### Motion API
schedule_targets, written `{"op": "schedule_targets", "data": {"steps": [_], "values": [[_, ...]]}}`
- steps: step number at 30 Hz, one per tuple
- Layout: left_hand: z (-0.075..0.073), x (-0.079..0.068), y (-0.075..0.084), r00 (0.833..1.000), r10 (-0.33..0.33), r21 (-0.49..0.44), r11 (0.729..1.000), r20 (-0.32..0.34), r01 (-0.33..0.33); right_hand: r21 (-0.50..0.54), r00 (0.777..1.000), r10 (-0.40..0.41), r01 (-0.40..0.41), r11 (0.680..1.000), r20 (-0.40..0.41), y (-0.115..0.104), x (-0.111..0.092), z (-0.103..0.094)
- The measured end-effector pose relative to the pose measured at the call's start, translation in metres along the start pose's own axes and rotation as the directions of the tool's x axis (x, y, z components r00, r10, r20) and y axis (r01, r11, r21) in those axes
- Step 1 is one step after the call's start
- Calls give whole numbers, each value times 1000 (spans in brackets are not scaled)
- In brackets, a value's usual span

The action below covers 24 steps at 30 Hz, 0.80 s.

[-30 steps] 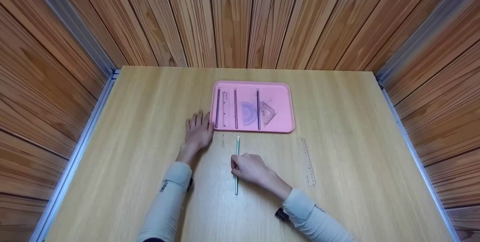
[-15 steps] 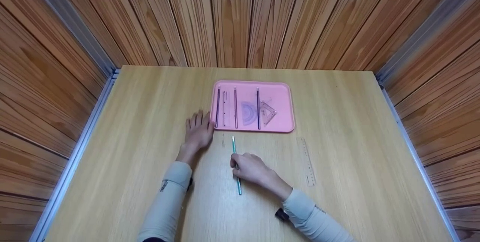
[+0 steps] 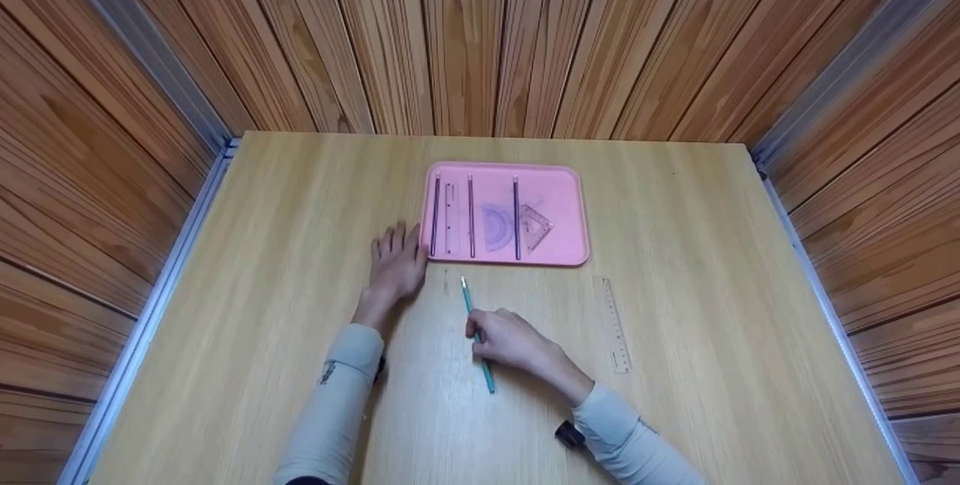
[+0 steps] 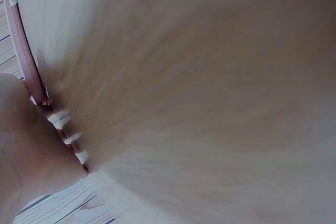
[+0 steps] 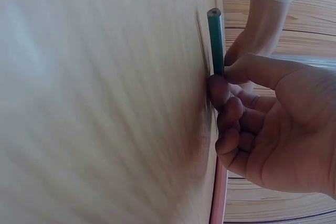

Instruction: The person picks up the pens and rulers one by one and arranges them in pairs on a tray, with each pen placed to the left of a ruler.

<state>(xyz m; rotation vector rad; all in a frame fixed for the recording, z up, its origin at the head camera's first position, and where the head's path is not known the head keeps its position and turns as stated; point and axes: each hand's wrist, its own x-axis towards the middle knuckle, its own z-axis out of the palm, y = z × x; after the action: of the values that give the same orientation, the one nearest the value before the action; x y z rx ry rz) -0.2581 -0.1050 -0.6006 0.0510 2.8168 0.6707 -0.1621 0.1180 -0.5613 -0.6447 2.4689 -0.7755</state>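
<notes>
My right hand (image 3: 514, 338) pinches a green pencil (image 3: 488, 378) between thumb and fingers, close over the table in front of the tray. The pencil slants, its pale-tipped end away from me. In the right wrist view the pencil's blunt, flat end (image 5: 214, 22) sticks out past the thumb, and the other fingers curl into the palm. My left hand (image 3: 397, 263) lies on the table with fingers spread, its thumb side right at the left front corner of the pink tray (image 3: 566, 245). The left wrist view shows that hand (image 4: 37, 150) only in part.
The tray holds dark pencils (image 3: 516, 218), a reddish pencil (image 3: 471, 215), a clear ruler (image 3: 450, 218), a protractor (image 3: 497, 227) and a set square (image 3: 535, 228). Another clear ruler (image 3: 615, 326) lies on the table at right. Wood-panelled walls (image 3: 465, 42) enclose the table.
The green pencil has turned in my right hand: its far end has swung left, its near end right. The right hand has shifted slightly right; the left hand stays put.
</notes>
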Motion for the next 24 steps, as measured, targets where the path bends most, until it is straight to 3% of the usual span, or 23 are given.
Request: {"op": "schedule_targets", "data": {"steps": [24], "values": [[2,1,-1,1000,-6,-26,1000,3,6,85,999,32,-29,996,-35,4,-6,-7]]}}
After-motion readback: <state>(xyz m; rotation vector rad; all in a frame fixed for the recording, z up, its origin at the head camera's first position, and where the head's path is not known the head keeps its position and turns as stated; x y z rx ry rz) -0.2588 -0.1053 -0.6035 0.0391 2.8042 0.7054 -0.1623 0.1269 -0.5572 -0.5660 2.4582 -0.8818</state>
